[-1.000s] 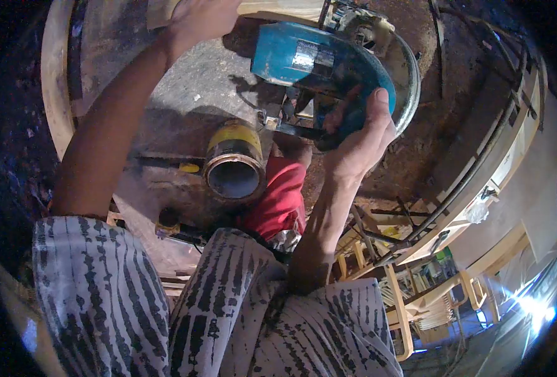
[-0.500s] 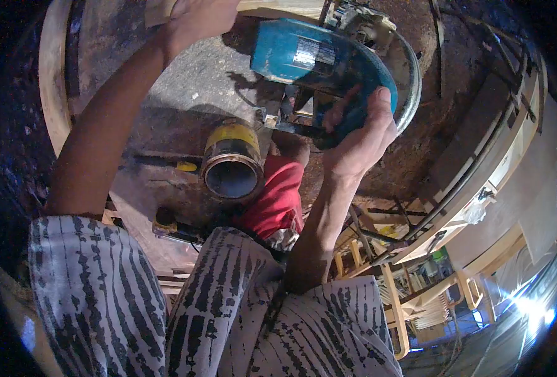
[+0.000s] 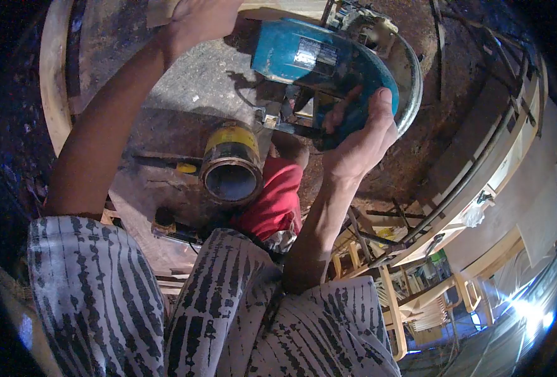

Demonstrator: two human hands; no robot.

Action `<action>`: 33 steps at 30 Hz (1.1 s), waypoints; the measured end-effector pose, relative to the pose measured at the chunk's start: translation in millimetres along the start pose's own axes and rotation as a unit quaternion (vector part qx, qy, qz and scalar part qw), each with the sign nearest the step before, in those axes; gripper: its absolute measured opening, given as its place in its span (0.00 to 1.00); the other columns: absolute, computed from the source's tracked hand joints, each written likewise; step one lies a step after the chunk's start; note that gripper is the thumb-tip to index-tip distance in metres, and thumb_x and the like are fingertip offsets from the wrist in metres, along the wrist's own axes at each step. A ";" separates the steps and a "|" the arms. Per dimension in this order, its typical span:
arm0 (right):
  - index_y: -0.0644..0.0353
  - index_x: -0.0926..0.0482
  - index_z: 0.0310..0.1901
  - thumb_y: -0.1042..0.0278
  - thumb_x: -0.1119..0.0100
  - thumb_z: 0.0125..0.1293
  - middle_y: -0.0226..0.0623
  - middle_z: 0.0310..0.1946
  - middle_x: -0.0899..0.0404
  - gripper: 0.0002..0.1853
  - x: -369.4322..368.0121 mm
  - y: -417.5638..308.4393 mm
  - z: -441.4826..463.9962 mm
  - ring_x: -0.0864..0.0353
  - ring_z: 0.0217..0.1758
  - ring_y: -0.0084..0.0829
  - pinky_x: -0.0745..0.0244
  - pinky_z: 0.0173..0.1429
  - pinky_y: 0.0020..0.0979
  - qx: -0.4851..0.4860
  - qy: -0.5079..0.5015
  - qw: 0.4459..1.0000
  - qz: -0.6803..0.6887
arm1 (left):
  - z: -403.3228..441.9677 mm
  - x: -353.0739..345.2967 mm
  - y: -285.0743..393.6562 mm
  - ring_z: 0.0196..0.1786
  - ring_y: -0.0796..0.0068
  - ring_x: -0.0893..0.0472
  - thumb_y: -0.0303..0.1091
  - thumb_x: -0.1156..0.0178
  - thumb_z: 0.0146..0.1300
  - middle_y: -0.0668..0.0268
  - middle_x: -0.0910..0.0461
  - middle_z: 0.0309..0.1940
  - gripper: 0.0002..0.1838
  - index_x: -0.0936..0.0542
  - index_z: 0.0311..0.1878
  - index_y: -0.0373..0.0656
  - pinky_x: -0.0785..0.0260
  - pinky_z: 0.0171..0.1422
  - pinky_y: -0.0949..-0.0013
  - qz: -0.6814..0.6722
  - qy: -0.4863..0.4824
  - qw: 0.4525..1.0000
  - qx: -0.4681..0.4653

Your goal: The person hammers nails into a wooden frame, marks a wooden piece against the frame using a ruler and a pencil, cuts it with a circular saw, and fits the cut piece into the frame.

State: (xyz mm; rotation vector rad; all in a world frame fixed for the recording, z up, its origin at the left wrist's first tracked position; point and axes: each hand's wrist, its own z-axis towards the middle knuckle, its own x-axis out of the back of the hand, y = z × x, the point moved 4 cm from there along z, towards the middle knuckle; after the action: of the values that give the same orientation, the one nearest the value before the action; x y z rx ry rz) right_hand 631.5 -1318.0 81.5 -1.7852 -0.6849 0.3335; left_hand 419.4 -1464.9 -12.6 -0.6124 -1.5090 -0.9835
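My right hand (image 3: 365,132) is wrapped around the handle end of a teal power tool (image 3: 285,58) with a printed label on its housing. A pale curved band runs along the tool's right side. My left hand (image 3: 203,22) is at the top edge, left of the tool, beside a pale wooden board (image 3: 275,7); its fingers are cut off by the frame, so its grip is hidden. Below the tool is an open-topped tin (image 3: 233,147) with a yellow band, its mouth towards me.
A yellow-handled tool (image 3: 186,168) lies left of the tin on the worn work surface (image 3: 178,88). Red cloth (image 3: 272,198) shows beside the tin. Wooden frames (image 3: 391,308) and long boards (image 3: 498,163) stand to the right, near a bright light (image 3: 533,311).
Hardly anything differs. The view shifts very slightly, while both hands and the power tool keep nearly the same positions.
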 end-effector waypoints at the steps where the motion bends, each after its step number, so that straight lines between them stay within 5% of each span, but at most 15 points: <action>1: 0.67 0.23 0.47 0.47 0.47 0.77 0.38 0.30 0.22 0.24 0.4 1.1 0.5 0.28 0.22 0.26 0.35 0.24 0.30 0.001 0.000 1.000 0.003 | 0.5 0.1 0.1 0.65 0.50 0.31 0.23 0.36 0.51 0.54 0.27 0.59 0.30 0.23 0.61 0.37 0.39 0.69 0.49 0.000 0.000 1.000 0.000; 8: 0.66 0.22 0.44 0.46 0.48 0.77 0.35 0.22 0.26 0.24 -2.9 -3.0 0.4 0.30 0.20 0.26 0.36 0.23 0.29 -0.001 0.004 1.000 -0.018 | 1.9 -1.9 -0.2 0.66 0.51 0.32 0.23 0.35 0.51 0.54 0.28 0.60 0.31 0.24 0.63 0.37 0.41 0.71 0.49 0.001 -0.037 0.999 0.020; 33: 0.66 0.22 0.44 0.43 0.49 0.76 0.36 0.21 0.26 0.27 -4.7 -11.3 -5.1 0.31 0.19 0.26 0.37 0.24 0.29 -0.046 0.007 0.998 -0.043 | -2.4 -2.5 -0.5 0.65 0.50 0.32 0.23 0.35 0.52 0.53 0.29 0.61 0.33 0.26 0.65 0.38 0.39 0.70 0.47 0.026 -0.040 0.999 0.022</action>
State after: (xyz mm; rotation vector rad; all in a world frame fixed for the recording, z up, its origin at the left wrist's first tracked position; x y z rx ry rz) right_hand 627.3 -1322.6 93.2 -1.8381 -0.7752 0.2347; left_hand 420.8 -1466.8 -15.1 -0.6619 -1.5733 -0.8936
